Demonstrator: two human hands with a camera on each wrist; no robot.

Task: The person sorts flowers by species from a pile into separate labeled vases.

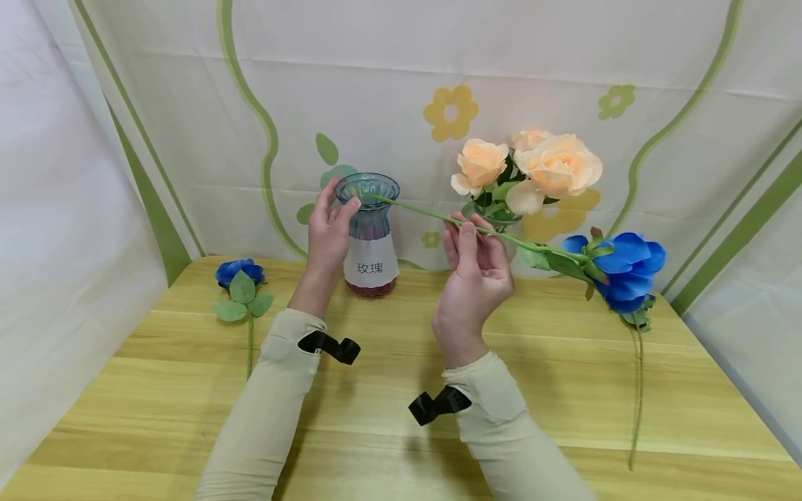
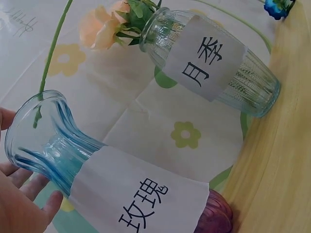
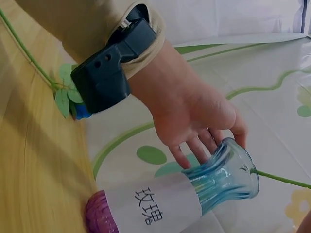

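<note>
A blue-to-purple glass vase (image 1: 370, 226) with a white paper label stands upright near the back of the table. My left hand (image 1: 330, 226) holds its flared neck from the left, thumb at the rim, other fingers around the far side. My right hand (image 1: 474, 285) pinches the green stem of a blue artificial rose (image 1: 626, 268) between thumb and fingers. The stem slants nearly flat, bloom to the right. Its cut end (image 2: 38, 119) is just inside the vase's mouth in the left wrist view. The right hand's fingers are mostly outside the right wrist view.
Peach roses (image 1: 557, 167) fill a clear labelled vase (image 2: 194, 53) at the back right. One blue rose (image 1: 241, 278) lies on the table at left. Another blue flower's stem (image 1: 638, 396) lies at right. A patterned cloth (image 1: 376, 83) hangs behind the table.
</note>
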